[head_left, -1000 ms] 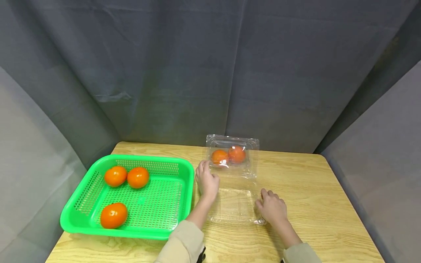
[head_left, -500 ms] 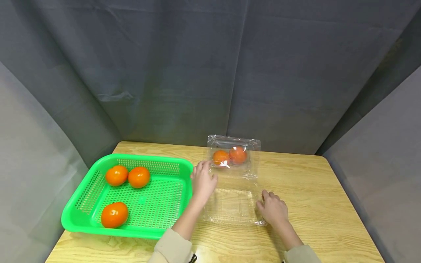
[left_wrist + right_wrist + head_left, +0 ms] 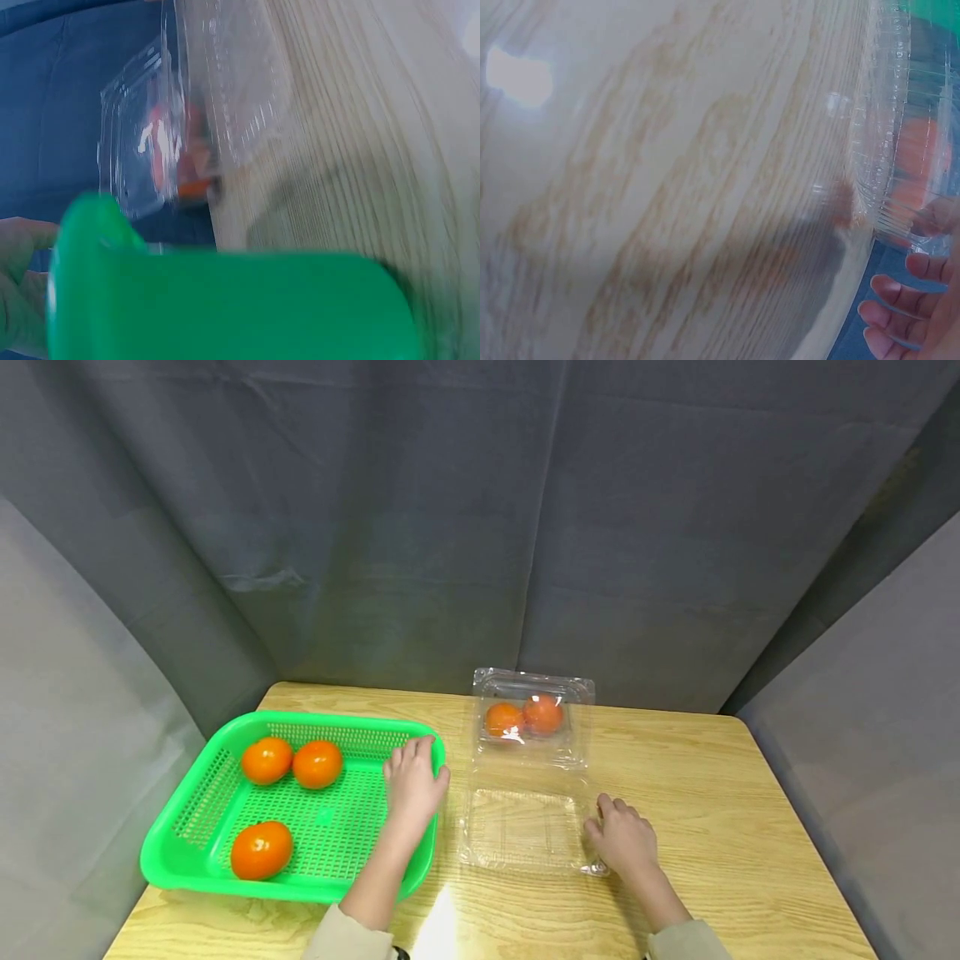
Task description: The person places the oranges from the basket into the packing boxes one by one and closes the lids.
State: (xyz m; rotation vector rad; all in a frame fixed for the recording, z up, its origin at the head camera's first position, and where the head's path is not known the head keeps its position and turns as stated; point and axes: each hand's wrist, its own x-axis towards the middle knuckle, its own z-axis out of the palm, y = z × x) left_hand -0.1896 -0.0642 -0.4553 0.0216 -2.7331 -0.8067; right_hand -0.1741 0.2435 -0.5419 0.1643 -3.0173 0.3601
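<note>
By the right hand (image 3: 624, 837), the see-through plastic box (image 3: 528, 781) is shiny. Under the left hand (image 3: 412, 783), the green plastic basket (image 3: 225, 760) has holes.

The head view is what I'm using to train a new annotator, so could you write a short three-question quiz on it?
1. How many orange round fruits lie in the green perforated plastic basket?
2. True or false: the right hand rests at the right edge of the clear plastic clamshell box, on its flat near half.
3. The left hand is: A) inside the clear box, B) over the basket's right rim, C) flat on the light wooden table.

Key: 1. Three; two more sit in the clamshell's far half. 2. True. 3. B.
</note>
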